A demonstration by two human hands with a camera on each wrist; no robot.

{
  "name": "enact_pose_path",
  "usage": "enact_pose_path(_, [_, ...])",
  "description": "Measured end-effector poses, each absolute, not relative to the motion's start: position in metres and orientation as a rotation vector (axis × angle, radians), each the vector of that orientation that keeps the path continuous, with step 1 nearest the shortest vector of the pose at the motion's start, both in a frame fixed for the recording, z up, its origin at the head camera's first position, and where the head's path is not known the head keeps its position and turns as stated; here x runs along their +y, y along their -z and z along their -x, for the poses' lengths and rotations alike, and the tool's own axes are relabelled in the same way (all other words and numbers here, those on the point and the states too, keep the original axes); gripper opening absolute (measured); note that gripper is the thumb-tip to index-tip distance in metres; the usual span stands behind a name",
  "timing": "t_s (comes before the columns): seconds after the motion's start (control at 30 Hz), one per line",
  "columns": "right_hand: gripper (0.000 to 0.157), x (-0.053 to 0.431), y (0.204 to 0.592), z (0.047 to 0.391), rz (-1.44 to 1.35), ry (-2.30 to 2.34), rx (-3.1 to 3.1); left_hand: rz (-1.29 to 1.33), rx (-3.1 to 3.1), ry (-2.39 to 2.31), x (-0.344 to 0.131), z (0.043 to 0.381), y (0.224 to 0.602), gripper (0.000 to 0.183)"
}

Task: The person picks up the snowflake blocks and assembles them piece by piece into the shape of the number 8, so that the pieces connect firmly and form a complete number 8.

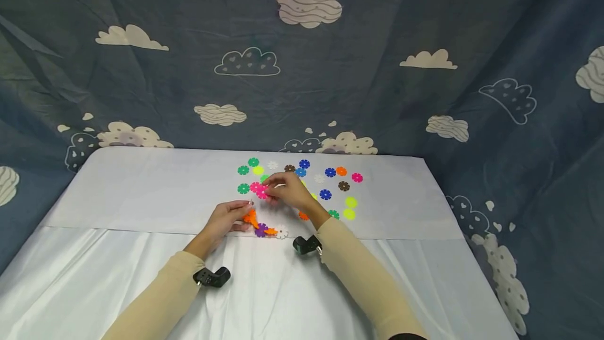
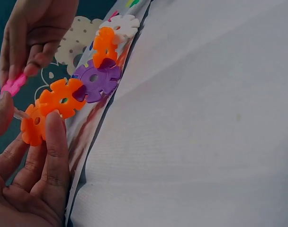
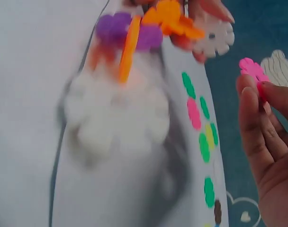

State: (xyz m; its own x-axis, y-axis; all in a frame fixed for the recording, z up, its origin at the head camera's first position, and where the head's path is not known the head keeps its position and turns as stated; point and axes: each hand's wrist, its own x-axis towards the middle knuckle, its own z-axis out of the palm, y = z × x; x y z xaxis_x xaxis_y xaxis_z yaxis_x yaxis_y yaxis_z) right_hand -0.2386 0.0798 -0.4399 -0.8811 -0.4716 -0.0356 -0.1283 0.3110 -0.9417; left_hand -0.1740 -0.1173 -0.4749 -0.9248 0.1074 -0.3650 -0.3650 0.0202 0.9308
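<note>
My left hand (image 1: 228,218) holds one end of a chain of interlocked flower-shaped plastic discs. An orange disc (image 2: 34,125) lies between its thumb and fingers, with a white disc (image 3: 213,39) joined at that end. Along the chain follow another orange disc (image 2: 63,99), a purple disc (image 2: 97,81), an upright orange disc (image 2: 105,47) and a white disc (image 2: 124,26) at the far end. My right hand (image 1: 290,190) pinches a pink disc (image 3: 250,70) between thumb and fingertips, apart from the chain. In the right wrist view the nearest white disc is blurred.
Several loose flower discs lie on the white tabletop (image 1: 151,188) beyond and right of my hands, among them a green disc (image 1: 243,188), a blue disc (image 1: 325,194), a brown disc (image 1: 344,186) and a yellow disc (image 1: 349,214). A dark cloud-patterned curtain (image 1: 189,83) hangs behind.
</note>
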Motion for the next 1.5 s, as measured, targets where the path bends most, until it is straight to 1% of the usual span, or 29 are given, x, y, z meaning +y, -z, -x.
enact_pose_path(0.27, [0.018, 0.059, 0.440, 0.239, 0.587, 1.597, 2.309, 0.254, 1.978, -1.981, -0.117, 0.173, 0.475, 0.043])
enact_pose_path(0.77, [0.018, 0.055, 0.436, 0.239, 0.677, 1.444, 2.401, 0.253, 2.002, -2.005, -0.116, 0.174, 0.475, 0.041])
enact_pose_path(1.0, [0.017, 0.053, 0.437, 0.242, 0.757, 1.361, 2.436, 0.232, 2.045, -2.027, -0.113, 0.175, 0.478, 0.035])
enact_pose_path(1.3, [0.018, 0.046, 0.433, 0.244, 0.717, 1.195, 2.449, 0.209, 2.065, -2.013, -0.112, 0.173, 0.479, 0.032])
enact_pose_path(1.5, [0.020, 0.044, 0.436, 0.244, 0.731, 1.208, 2.473, 0.210, 2.050, -1.992, -0.114, 0.174, 0.475, 0.035])
